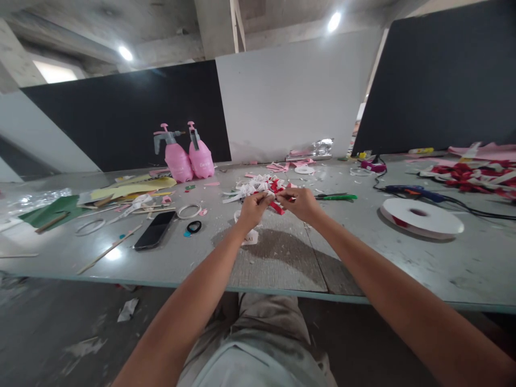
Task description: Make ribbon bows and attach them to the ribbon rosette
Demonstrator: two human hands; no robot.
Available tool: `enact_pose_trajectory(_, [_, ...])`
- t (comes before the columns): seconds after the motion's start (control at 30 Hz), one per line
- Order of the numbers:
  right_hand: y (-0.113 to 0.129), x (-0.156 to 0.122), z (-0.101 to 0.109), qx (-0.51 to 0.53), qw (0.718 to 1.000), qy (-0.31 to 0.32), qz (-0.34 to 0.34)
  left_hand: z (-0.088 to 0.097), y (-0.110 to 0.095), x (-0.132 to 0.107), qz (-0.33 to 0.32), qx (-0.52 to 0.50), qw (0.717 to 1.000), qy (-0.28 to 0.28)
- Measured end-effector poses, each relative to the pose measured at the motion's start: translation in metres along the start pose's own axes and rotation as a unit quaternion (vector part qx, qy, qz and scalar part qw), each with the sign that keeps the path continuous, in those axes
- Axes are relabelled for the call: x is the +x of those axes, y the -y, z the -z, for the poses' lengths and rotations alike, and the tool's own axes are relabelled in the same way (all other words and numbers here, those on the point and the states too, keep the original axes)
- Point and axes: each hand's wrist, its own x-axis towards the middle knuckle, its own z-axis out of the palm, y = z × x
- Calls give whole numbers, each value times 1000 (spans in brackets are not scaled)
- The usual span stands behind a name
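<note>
Both my arms reach out over the grey table (pixel 282 263). My left hand (pixel 253 208) and my right hand (pixel 300 203) are closed in pinches on a small red and white ribbon piece (pixel 276 206) held between them, just above the tabletop. Right behind the hands lies a heap of white and red ribbon scraps (pixel 258 187). A white printed tag (pixel 250 236) lies under my left wrist.
A black phone (pixel 155 229) and rings lie to the left, near two pink spray bottles (pixel 189 156) and coloured paper sheets (pixel 121 191). Green-handled scissors (pixel 336 196), a white ribbon spool (pixel 421 217), a glue gun (pixel 407 190) and red ribbon bows (pixel 471 177) lie right.
</note>
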Motion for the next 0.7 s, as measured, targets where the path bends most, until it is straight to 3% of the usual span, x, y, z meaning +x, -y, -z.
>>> enact_pose_trajectory(0.2, [0, 1, 0, -51, 999, -2, 7, -1, -4, -1, -1, 20, 1000, 24])
enact_pose_trajectory(0.47, [7, 0, -9, -201, 979, -1, 17, -3, -2, -2, 15, 38, 999, 28])
enact_pose_trajectory(0.7, [9, 0, -8, -144, 989, -7, -19, -2, -4, -2, 12, 28, 999, 30])
